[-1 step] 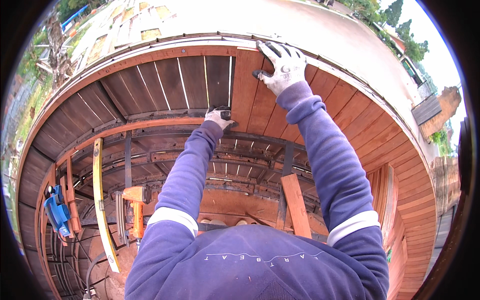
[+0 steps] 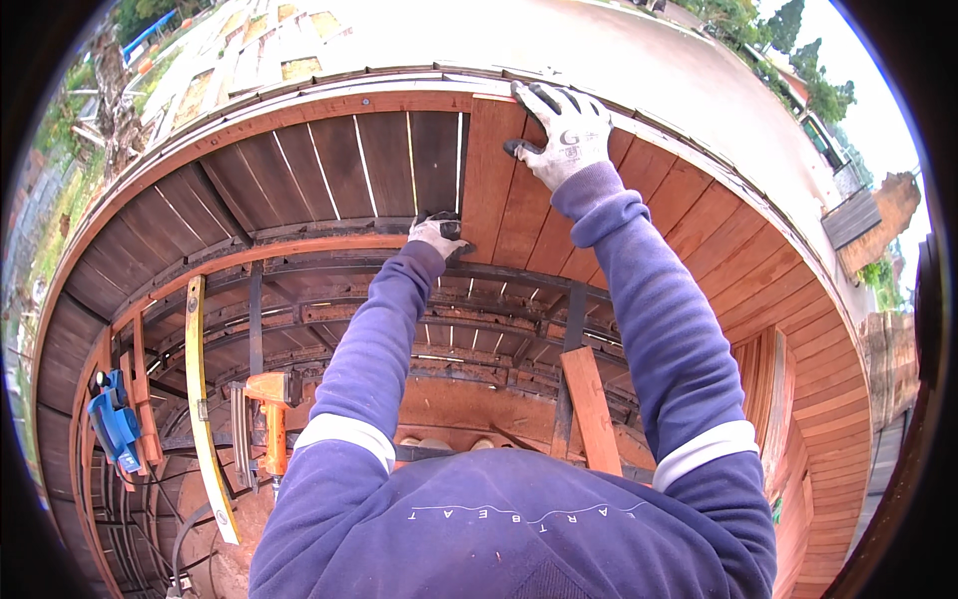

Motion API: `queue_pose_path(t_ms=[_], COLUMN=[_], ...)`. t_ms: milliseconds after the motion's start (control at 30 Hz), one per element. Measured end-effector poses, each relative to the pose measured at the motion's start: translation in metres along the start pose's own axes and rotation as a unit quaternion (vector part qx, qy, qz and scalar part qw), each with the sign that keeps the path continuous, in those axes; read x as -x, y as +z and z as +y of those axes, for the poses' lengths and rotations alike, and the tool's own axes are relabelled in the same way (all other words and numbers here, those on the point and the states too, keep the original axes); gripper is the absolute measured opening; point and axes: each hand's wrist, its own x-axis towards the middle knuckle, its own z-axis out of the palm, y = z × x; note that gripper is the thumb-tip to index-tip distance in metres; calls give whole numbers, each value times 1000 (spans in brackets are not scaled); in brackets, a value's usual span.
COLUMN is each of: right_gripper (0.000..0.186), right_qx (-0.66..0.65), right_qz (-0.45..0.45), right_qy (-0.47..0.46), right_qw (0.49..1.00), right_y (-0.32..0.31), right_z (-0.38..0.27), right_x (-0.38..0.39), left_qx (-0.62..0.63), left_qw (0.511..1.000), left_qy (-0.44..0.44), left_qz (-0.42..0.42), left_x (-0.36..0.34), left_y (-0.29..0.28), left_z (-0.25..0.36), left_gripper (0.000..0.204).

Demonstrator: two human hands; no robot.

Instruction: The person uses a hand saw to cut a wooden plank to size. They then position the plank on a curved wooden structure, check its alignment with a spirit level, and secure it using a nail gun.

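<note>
A reddish-brown wooden board (image 2: 489, 180) stands upright at the left end of a row of like boards lining the inside of a curved wall. My right hand (image 2: 576, 135), in a white glove with dark fingertips, lies open along the row's top edge, fingers spread and thumb apart near the board. Lower down, my left hand (image 2: 437, 233), gloved alike, curls its fingers at the board's lower left corner. Its fingertips are partly hidden. Left of the board, dark older planks (image 2: 384, 165) show bright gaps between them, with a reddish rail (image 2: 299, 248) below.
An orange nail gun (image 2: 269, 409) hangs near my left arm, beside a long yellow level (image 2: 203, 399). Further left is a blue power tool (image 2: 118, 424). A loose board (image 2: 591, 409) leans between my arms. More boards (image 2: 766, 389) stand at the right. Dark metal bands (image 2: 479, 268) cross below.
</note>
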Motion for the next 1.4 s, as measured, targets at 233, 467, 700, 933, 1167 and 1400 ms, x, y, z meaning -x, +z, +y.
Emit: queue_pose_path(t_ms=[233,467,700,933,1167,1400], right_gripper=[74,75,74,74,74,79], right_qx=[12,15,20,22,26,19], right_qz=[-7,-5,-13,-17,-22,-2], right_qy=[-1,-3,4,0,6,-4], right_qw=[1000,1000,1000,1000,999,1000], right_y=[2,1,0,-3,-1,-1], right_z=[2,2,3,-2,0,0], right_x=[0,0,1,-2,-2,-2], left_qx=[-7,-10,-14,-42,-79,-46], left_qw=[1000,1000,999,999,996,999], left_qy=[-9,-15,-12,-9,18,7], left_qz=[-11,-20,-26,-20,46,3], left_x=[1,-3,4,8,14,3], left_y=[-2,2,-4,-11,-6,-4], left_z=[4,3,18,17,25,8], left_gripper=[55,56,57,60,50,54])
